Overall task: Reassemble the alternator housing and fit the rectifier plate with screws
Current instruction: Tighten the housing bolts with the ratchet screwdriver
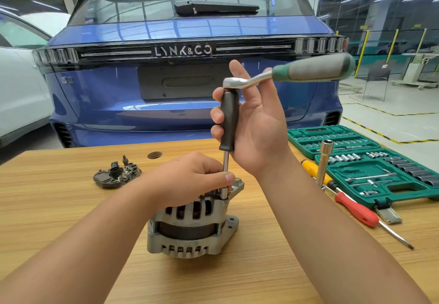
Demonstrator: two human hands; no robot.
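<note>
A blue car [190, 66] marked LYNK&CO stands tail-on behind the far edge of the table [71, 208], with part of a white car [19, 85] beside it past the far left corner. The wood-grain table carries everything else.

An open green socket case [370, 161] lies along the right edge, its trays lined with sockets and bits. Just beside its near left side lie a yellow-handled tool [313, 168] and a red screwdriver [361, 211], tip towards the near right; a silver tube-shaped socket tool [323, 161] stands upright between them and the case.

The alternator [190, 227] stands near the middle of the table, its slotted grey housing upright with dark windings visible through the slots and mounting ears on its right side. The rectifier plate [116, 173], a dark cluster of parts, lies apart from it towards the far left, with a small dark disc [154, 155] just behind it near the far edge.

A driver [228, 123] with a black handle stands upright over the alternator, its socket end on the housing's top right rim. A ratchet [285, 75] with a green and grey grip sits on top of the handle, pointing right.

The right hand [256, 127] curls its fingers round the black handle, palm facing the camera. The left hand [197, 177] rests on top of the alternator, thumb and fingers pinching the driver's lower shaft.
</note>
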